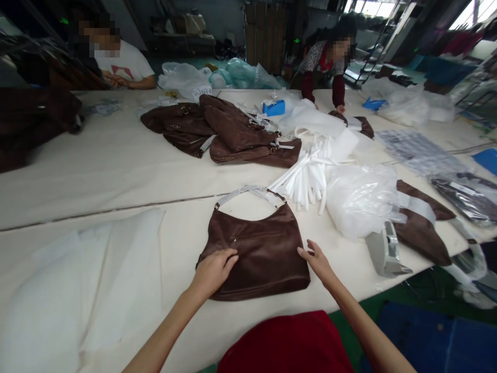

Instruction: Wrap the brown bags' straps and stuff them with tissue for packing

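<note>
Brown leather shoulder bag [267,254] lies flat on the cream desk [116,178] right in front of the person, its arched handle [252,190] pointing to 12 o'clock, mostly sleeved in whitish wrap, with small metal fittings at its ends. Clock positions are read from this bag.

The left hand [216,267] rests palm down over the bag's 9 o'clock side, released, its fingers laid on the leather. The right hand [313,257] is at the 3 o'clock edge, loosely spread and grasping nothing; whether its fingertips touch the leather I cannot tell.

Toward 9 o'clock, translucent white sheets [120,280] cover the desk. Between 11 and 12, more brown bags [233,127] are heaped together. Between 1 and 2 lies a fan of white tubes [310,181], with crumpled clear plastic [361,199] at 2. Near 3 o'clock stands a pale grey tape dispenser [382,251], just beside a brown bag with a pale wrap [423,241].

Across the desk, one co-worker [130,65] in a white shirt is between 10 and 11; another [315,65], in dark red sleeves, leans in at 1.
</note>
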The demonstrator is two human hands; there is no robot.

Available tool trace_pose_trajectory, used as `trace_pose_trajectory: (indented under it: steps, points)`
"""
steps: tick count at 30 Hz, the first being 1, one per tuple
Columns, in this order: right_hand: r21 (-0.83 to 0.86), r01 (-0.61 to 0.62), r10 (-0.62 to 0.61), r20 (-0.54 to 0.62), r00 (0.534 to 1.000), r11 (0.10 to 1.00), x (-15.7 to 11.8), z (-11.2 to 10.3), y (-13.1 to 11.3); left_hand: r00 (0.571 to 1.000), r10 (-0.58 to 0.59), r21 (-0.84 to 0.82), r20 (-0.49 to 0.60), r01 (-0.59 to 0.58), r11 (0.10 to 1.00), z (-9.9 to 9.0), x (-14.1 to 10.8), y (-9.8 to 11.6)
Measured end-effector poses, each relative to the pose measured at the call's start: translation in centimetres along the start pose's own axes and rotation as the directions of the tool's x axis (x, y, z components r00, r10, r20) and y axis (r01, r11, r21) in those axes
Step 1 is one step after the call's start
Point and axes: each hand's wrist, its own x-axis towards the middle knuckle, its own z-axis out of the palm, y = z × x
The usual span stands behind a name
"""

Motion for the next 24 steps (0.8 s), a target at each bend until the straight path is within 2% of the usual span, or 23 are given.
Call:
trace_pose_trajectory:
  steps: [1,3,4,6,9,12,15,17,19,22,24]
  points:
    - [-0.023,0.092,-0.093,-0.051,0.994,0.995,0.3,0.5,-0.2,0.998,0.033,0.012,-0.063,-0.032,0.999,0.3,0.9,0.9]
    - [-0.060,0.218,-0.221,-0.039,0.975,0.974,0.7,2.0,-0.3,0.985,0.127,0.040,-0.118,-0.123,0.992,1.7,2.4,2.6]
    - [-0.071,0.240,-0.241,-0.002,0.971,0.968,0.7,2.7,-0.1,0.982,0.168,0.055,-0.080,-0.164,0.985,2.7,2.7,3.1]
    - [-0.083,0.244,-0.240,0.055,0.969,0.966,0.2,3.9,0.9,0.976,0.210,0.064,0.062,-0.213,0.975,4.9,2.5,3.2]
    - [-0.071,0.252,-0.247,0.062,0.967,0.965,-1.2,4.6,3.0,0.957,0.221,0.060,0.186,-0.236,0.970,7.0,0.5,1.7]
    - [-0.069,0.264,-0.260,0.054,0.964,0.962,-2.8,4.7,4.9,0.948,0.216,0.082,0.232,-0.240,0.967,6.9,-1.3,0.9]
    - [-0.090,0.264,-0.258,0.069,0.964,0.960,-3.6,4.7,5.8,0.937,0.182,0.128,0.298,-0.228,0.965,5.3,-0.8,2.0]
    - [-0.100,0.268,-0.260,0.082,0.962,0.958,-3.5,4.4,5.8,0.939,0.132,0.152,0.319,-0.188,0.970,3.9,1.3,3.4]
    - [-0.112,0.279,-0.269,0.096,0.958,0.954,-2.9,3.8,5.4,0.959,0.080,0.153,0.272,-0.125,0.980,2.5,4.4,4.7]
    - [-0.128,0.270,-0.254,0.126,0.959,0.954,-1.8,2.6,4.8,0.996,0.032,0.180,0.082,-0.046,0.983,0.8,10.3,5.6]
    - [-0.115,0.254,-0.239,0.129,0.962,0.960,-1.1,1.8,4.8,0.999,0.004,0.221,-0.043,0.006,0.975,0.1,14.0,5.3]
